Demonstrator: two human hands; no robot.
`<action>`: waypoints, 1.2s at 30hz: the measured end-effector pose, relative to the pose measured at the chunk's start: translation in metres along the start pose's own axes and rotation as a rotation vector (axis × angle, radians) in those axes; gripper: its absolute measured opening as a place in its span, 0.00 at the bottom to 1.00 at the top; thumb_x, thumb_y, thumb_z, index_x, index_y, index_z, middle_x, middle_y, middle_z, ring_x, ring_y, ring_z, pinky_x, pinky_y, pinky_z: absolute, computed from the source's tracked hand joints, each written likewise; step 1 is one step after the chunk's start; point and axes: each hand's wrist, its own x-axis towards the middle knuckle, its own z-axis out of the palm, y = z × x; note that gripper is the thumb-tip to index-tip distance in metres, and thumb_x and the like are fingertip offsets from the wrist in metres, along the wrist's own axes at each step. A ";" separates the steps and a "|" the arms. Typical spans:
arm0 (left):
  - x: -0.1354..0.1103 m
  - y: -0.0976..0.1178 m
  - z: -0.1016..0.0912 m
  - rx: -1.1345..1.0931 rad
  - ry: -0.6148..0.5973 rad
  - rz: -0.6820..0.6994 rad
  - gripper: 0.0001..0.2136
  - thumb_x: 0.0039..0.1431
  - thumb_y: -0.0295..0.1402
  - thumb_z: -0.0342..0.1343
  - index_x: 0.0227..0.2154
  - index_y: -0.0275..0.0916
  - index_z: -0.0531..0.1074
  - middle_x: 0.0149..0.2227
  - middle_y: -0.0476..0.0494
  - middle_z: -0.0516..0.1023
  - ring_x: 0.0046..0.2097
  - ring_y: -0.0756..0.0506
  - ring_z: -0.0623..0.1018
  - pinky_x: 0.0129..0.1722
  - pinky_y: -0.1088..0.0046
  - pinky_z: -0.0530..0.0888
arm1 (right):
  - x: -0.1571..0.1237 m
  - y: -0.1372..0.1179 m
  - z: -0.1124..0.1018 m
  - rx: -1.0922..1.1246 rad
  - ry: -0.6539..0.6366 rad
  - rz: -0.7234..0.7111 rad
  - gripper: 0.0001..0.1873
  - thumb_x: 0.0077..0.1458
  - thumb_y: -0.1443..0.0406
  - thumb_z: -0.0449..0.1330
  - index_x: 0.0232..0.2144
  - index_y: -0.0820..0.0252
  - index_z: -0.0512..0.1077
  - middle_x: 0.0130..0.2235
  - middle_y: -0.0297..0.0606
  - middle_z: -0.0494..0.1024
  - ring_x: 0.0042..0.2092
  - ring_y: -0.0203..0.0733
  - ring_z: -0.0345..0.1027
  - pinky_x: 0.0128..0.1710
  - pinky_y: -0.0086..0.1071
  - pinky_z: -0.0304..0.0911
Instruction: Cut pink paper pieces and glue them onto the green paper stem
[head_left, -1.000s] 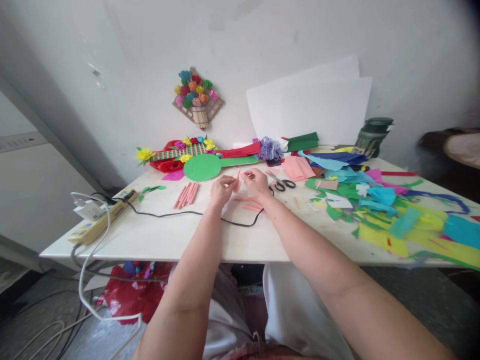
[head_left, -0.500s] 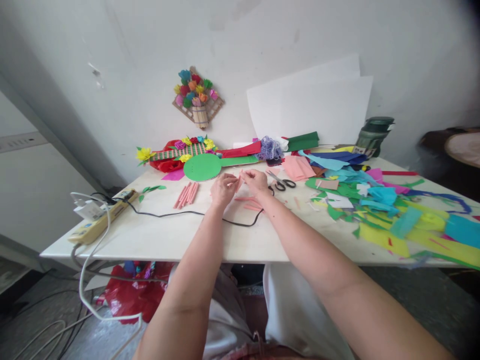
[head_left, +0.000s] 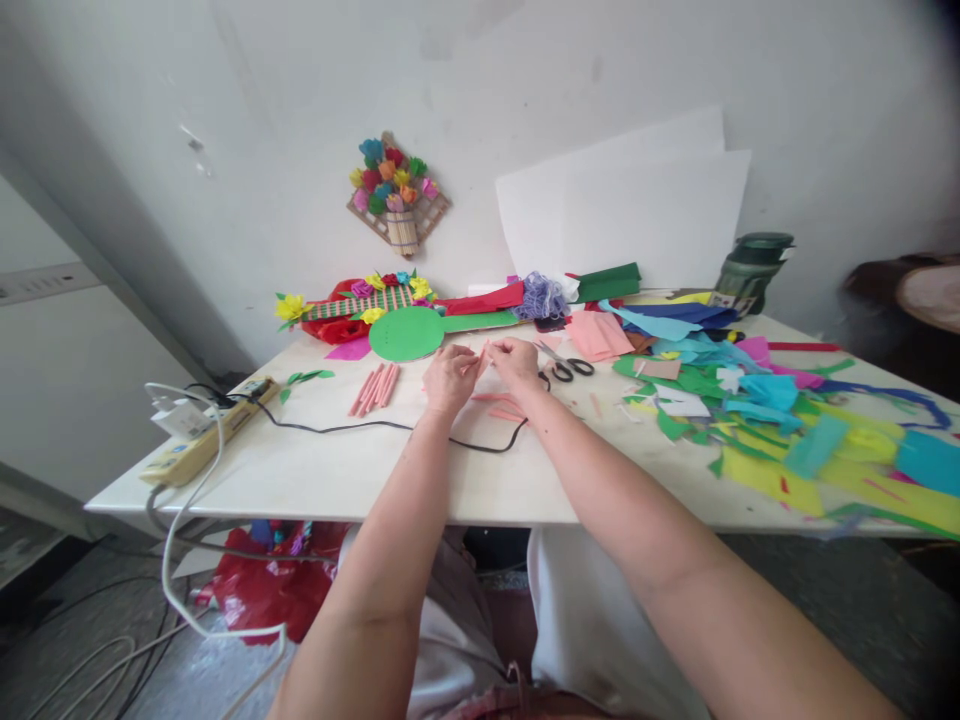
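Between my two hands, just above the white table, is a small piece of pink paper (head_left: 482, 358). My left hand (head_left: 452, 377) pinches it from the left, and my right hand (head_left: 514, 362) pinches it from the right. The fingers hide most of its shape. Left of my left hand lies a group of pink paper rolls (head_left: 374, 389). Several pink paper strips (head_left: 504, 406) rest under and beside my right wrist. Black-handled scissors (head_left: 571, 369) lie open to the right of my right hand, near a stack of pink paper (head_left: 598, 335).
A black cord (head_left: 345, 428) runs from the yellow power strip (head_left: 187, 453) across the table (head_left: 300, 480) below my forearms. Coloured paper scraps (head_left: 780, 420) cover the right side. A green paddle-shaped piece (head_left: 407, 334) lies behind my hands. A green bottle (head_left: 752, 272) stands at the back right.
The fingers of both hands have shifted very slightly around the pink paper. The whole view has moved a little; the things on the table lie as before.
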 end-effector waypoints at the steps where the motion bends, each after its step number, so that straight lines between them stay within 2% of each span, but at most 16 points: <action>1: 0.001 -0.001 0.001 -0.035 0.007 -0.024 0.05 0.51 0.32 0.57 0.25 0.43 0.78 0.37 0.43 0.77 0.42 0.43 0.73 0.41 0.67 0.67 | 0.000 0.000 0.000 0.016 0.001 -0.003 0.16 0.47 0.55 0.55 0.18 0.60 0.72 0.20 0.34 0.71 0.26 0.37 0.64 0.26 0.28 0.56; 4: 0.002 -0.009 0.003 -0.238 0.036 -0.149 0.04 0.48 0.33 0.59 0.24 0.41 0.78 0.37 0.42 0.77 0.41 0.44 0.74 0.39 0.69 0.69 | 0.000 0.000 0.001 0.098 -0.004 0.017 0.20 0.49 0.51 0.54 0.19 0.59 0.72 0.20 0.34 0.72 0.26 0.37 0.65 0.28 0.29 0.58; 6: 0.003 -0.013 0.004 -0.437 0.052 -0.239 0.07 0.47 0.37 0.59 0.26 0.39 0.78 0.38 0.41 0.76 0.42 0.44 0.75 0.36 0.71 0.70 | -0.001 0.000 0.000 0.145 -0.018 0.046 0.22 0.50 0.50 0.52 0.19 0.60 0.72 0.21 0.35 0.73 0.26 0.38 0.66 0.29 0.29 0.59; 9: 0.003 -0.016 0.003 -0.668 0.026 -0.368 0.13 0.43 0.42 0.62 0.28 0.37 0.78 0.41 0.39 0.75 0.42 0.44 0.75 0.33 0.72 0.71 | -0.003 -0.001 0.000 0.177 -0.075 0.043 0.19 0.50 0.53 0.53 0.21 0.60 0.74 0.25 0.36 0.76 0.28 0.38 0.68 0.31 0.30 0.60; 11: 0.003 -0.015 0.002 -0.747 0.003 -0.409 0.15 0.40 0.43 0.63 0.28 0.36 0.78 0.43 0.38 0.75 0.42 0.43 0.75 0.32 0.73 0.71 | -0.004 -0.001 0.000 0.190 -0.125 0.018 0.16 0.49 0.55 0.55 0.25 0.60 0.75 0.28 0.36 0.77 0.31 0.39 0.69 0.32 0.30 0.61; 14: 0.002 -0.012 0.000 -0.773 -0.020 -0.420 0.15 0.39 0.43 0.64 0.28 0.36 0.78 0.44 0.38 0.74 0.43 0.43 0.74 0.31 0.73 0.71 | -0.007 -0.002 0.002 0.191 -0.161 -0.022 0.13 0.48 0.58 0.56 0.28 0.60 0.77 0.30 0.36 0.78 0.34 0.40 0.70 0.33 0.30 0.61; 18: 0.002 -0.010 -0.002 -0.773 -0.031 -0.406 0.14 0.40 0.42 0.63 0.28 0.37 0.79 0.45 0.39 0.74 0.44 0.43 0.74 0.32 0.73 0.70 | -0.009 -0.002 0.005 0.126 -0.158 -0.066 0.11 0.48 0.62 0.55 0.26 0.61 0.76 0.28 0.36 0.77 0.33 0.40 0.69 0.32 0.29 0.60; 28: 0.002 -0.011 0.000 -0.763 -0.023 -0.396 0.15 0.38 0.42 0.64 0.27 0.37 0.78 0.44 0.40 0.74 0.42 0.44 0.74 0.30 0.74 0.69 | -0.006 -0.002 0.006 -0.064 -0.094 -0.091 0.09 0.46 0.63 0.57 0.21 0.59 0.75 0.23 0.34 0.74 0.27 0.37 0.64 0.28 0.29 0.56; 36: 0.003 -0.013 0.003 -0.748 -0.010 -0.398 0.13 0.38 0.41 0.64 0.25 0.37 0.78 0.43 0.39 0.74 0.43 0.43 0.74 0.29 0.74 0.69 | -0.008 -0.002 0.007 -0.112 -0.083 -0.161 0.09 0.47 0.64 0.56 0.21 0.59 0.74 0.26 0.35 0.76 0.29 0.38 0.65 0.30 0.30 0.57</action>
